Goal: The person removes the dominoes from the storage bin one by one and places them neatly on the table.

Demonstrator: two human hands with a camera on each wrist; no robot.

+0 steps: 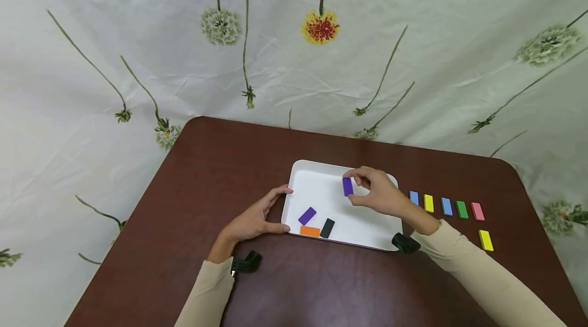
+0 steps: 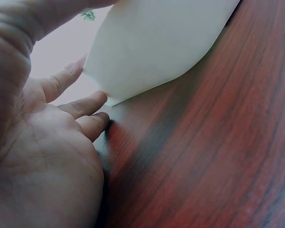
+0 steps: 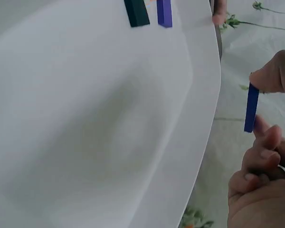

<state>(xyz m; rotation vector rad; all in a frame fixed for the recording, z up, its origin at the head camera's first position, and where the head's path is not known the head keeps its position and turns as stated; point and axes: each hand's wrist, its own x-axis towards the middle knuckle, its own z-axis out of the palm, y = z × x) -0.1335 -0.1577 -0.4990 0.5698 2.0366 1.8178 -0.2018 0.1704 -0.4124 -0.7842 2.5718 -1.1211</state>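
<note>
My right hand [image 1: 378,192] pinches a small purple block [image 1: 347,186] between thumb and fingertips, over the far right part of a white tray [image 1: 367,237]. In the right wrist view that block [image 3: 251,108] looks dark blue and is seen edge-on, clear of the tray's floor. My left hand [image 1: 252,220] is spread at the tray's left end, its fairly straight fingers [image 2: 92,102] touching the outer wall. Inside the tray's near left corner lie a second purple block [image 1: 307,216], an orange block [image 1: 310,231] and a black block [image 1: 327,228].
To the right of the tray, on the brown table [image 1: 220,164], several blocks form a row, among them a green block [image 1: 462,209] and a pink block [image 1: 478,211]. A yellow block [image 1: 486,240] lies nearer. Behind the table hangs a flowered cloth [image 1: 285,61].
</note>
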